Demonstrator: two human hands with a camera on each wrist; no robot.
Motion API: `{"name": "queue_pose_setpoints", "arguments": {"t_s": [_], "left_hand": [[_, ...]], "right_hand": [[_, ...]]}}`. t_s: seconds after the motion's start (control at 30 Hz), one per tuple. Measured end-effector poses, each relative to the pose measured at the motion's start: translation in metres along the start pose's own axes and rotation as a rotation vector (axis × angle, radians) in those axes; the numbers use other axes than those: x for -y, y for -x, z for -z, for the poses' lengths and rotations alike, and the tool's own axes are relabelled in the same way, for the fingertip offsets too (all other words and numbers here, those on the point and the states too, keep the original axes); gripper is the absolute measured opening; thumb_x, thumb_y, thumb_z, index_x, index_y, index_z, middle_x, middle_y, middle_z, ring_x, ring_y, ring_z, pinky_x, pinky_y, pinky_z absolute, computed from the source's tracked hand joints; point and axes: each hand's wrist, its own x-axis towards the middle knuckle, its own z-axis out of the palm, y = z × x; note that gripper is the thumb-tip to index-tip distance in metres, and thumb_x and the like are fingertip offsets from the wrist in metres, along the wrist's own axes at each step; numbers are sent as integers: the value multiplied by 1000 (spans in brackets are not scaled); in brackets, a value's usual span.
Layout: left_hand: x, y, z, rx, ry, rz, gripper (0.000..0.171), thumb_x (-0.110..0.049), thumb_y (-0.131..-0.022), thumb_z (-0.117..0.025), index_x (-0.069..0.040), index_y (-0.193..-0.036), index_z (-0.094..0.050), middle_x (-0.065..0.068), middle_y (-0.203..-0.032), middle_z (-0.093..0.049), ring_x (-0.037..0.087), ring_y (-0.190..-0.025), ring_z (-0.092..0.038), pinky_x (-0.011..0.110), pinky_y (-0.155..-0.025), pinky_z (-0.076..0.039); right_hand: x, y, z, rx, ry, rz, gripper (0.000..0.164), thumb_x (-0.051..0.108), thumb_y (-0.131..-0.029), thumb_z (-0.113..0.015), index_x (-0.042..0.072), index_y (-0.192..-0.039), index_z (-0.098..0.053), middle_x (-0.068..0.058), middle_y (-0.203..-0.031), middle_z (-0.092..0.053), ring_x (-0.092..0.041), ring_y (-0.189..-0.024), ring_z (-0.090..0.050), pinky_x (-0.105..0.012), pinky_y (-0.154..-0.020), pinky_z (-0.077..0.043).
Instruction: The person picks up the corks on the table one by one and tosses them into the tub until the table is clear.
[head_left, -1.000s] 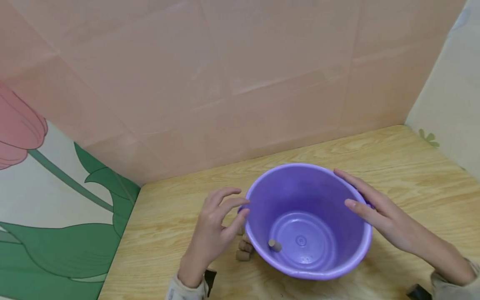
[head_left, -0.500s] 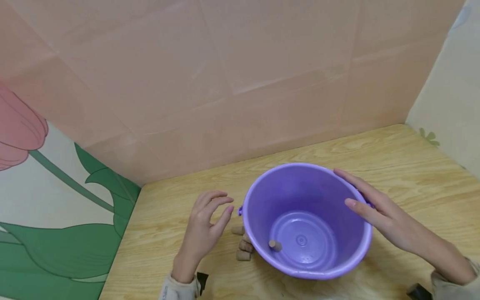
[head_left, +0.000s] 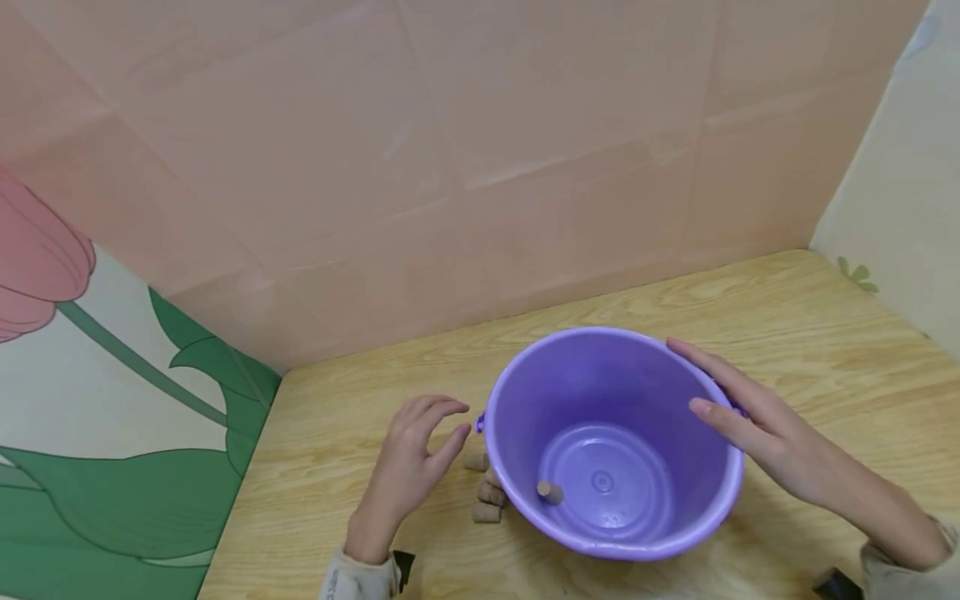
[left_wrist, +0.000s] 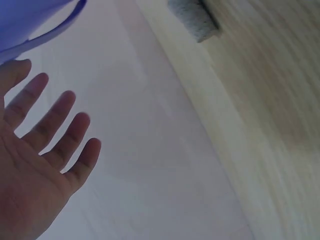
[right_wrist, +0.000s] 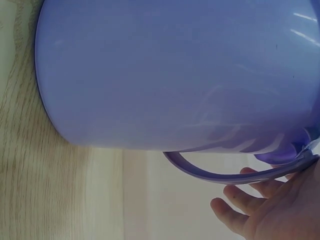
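Note:
A purple bucket (head_left: 607, 367) stands upright on the wooden table, one cork (head_left: 550, 492) lying inside near its left wall. My right hand (head_left: 757, 429) holds the bucket's right rim, thumb over the inside and the other fingers outside. From the right wrist, those fingers show loosely spread beside the purple handle (right_wrist: 215, 177). Left of the bucket, my left hand (head_left: 408, 458) hovers with relaxed fingers, holding nothing, its fingertips just short of the handle lug (head_left: 480, 422). Several corks (head_left: 486, 512) lie against the bucket's left side; a cork (left_wrist: 194, 19) also appears in the left wrist view.
The wood-grain table (head_left: 352, 400) meets a pinkish covered wall (head_left: 450, 208) behind. A panel with a painted tulip (head_left: 45, 258) borders the left side, and a pale wall (head_left: 907, 208) the right. A dark object (head_left: 837, 583) is beside the right sleeve.
My left hand has drawn back leftward from the bucket's rim, then dipped slightly, its thumb and fingers coming closer together. The right hand, bucket and corks look unmoved.

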Motion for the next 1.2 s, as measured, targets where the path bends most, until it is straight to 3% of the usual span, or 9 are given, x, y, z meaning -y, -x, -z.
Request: {"name": "queue_pose_setpoints", "arguments": {"t_s": [0.13, 0.27, 0.47, 0.7, 0.9, 1.0, 1.2], "left_hand": [[7, 4, -5, 49, -1, 17, 25, -22, -90, -73, -13, -113, -70, 2, -111, -72, 21, -110, -64, 45, -96, -52], [13, 9, -10, 121, -10, 86, 26, -23, -89, -73, -13, -114, -70, 4, -113, -71, 23, -112, -63, 47, -97, -51], [21, 15, -17, 233, -32, 183, 30, -23, -88, -74, -14, -116, -70, 6, -116, -70, 27, -112, -61, 50, -99, -49], [31, 20, -24, 349, -93, 183, 29, -25, -86, -76, -12, -112, -71, 9, -114, -69, 30, -107, -63, 53, -96, -50], [36, 23, -27, 463, -84, 237, 29, -21, -85, -76, -13, -112, -71, 10, -117, -67, 32, -110, -61, 56, -98, -49], [36, 24, -29, 479, -98, 234, 28, -20, -85, -76, -13, -111, -71, 10, -116, -67, 32, -110, -61, 55, -96, -49], [36, 25, -31, 431, -156, 176, 22, -18, -83, -77, -12, -104, -73, 9, -110, -68, 31, -104, -63, 53, -89, -52]], "right_hand": [[1, 0, 0, 0, 9, -5, 63, 0, -100, -47, 23, -156, -29, 6, -158, -36, 8, -141, -32, -2, -101, -30], [3, -2, 0, -9, 42, 8, 64, 0, -99, -48, 23, -156, -30, 7, -156, -39, 7, -138, -34, -2, -99, -31], [3, -5, 0, -48, 157, 106, 66, -5, -94, -53, 17, -154, -35, 6, -155, -40, 5, -140, -33, -3, -105, -27], [1, -5, 2, -70, 270, 169, 65, -1, -92, -55, 16, -152, -39, 0, -156, -40, 2, -145, -27, -5, -112, -18], [-3, -6, 6, -94, 396, 243, 61, 7, -91, -59, 14, -150, -44, -5, -151, -48, -4, -148, -24, -14, -120, -12], [-3, -5, 8, -95, 419, 263, 59, 9, -92, -59, 14, -149, -44, -7, -149, -50, -5, -148, -26, -15, -120, -12], [-3, -6, 8, -86, 424, 270, 60, 7, -91, -59, 13, -149, -45, -9, -145, -53, -4, -145, -29, -12, -118, -14]]}}
